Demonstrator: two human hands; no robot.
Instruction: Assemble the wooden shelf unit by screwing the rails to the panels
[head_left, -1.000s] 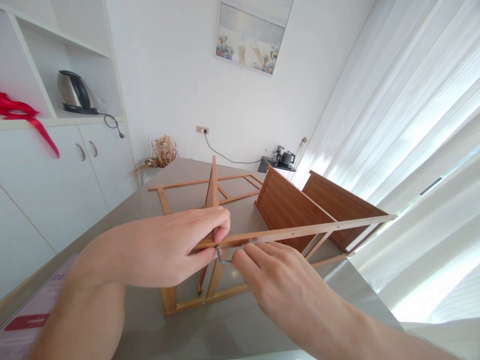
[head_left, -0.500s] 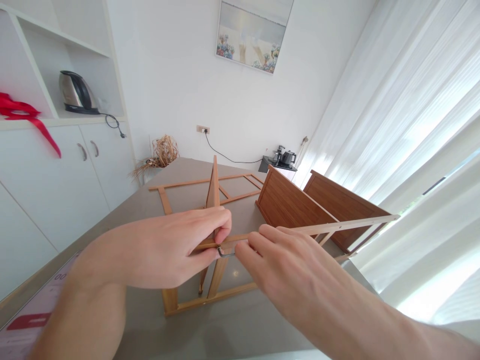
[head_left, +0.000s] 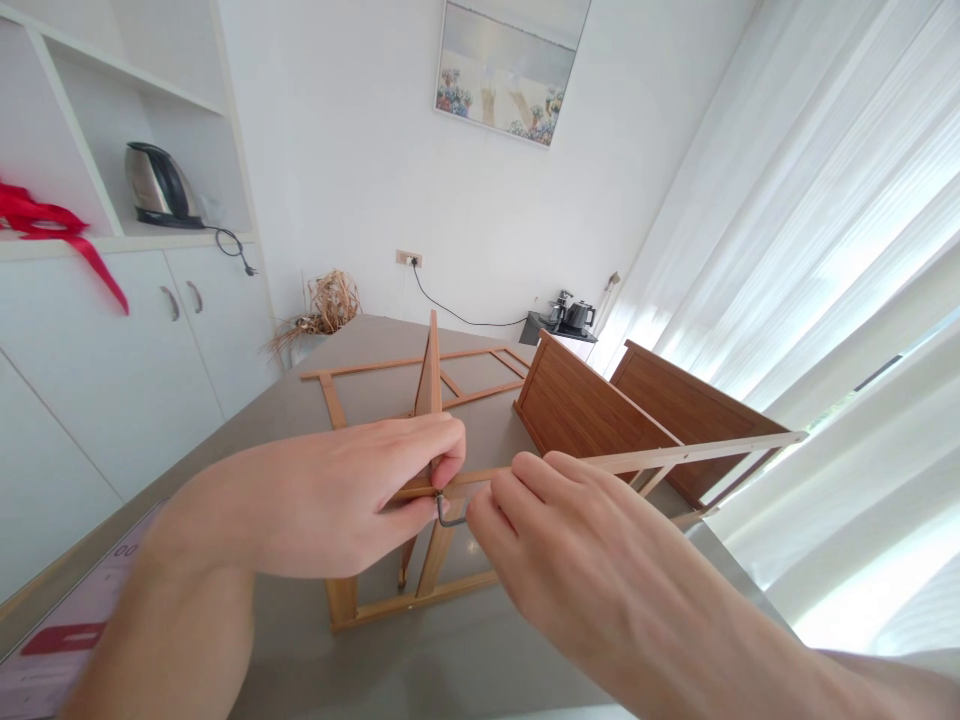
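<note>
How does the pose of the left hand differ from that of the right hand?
The left hand clasps the wooden rail; the right hand holds the free end of the bent metal key. The left hand's fingers point rightward, the right hand's toward the left. Both are bare.

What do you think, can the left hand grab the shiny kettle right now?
Probably not as things stand: the left hand is busy gripping the wooden frame, and the kettle sits on the shelf beyond the table, likely too far away.
</note>
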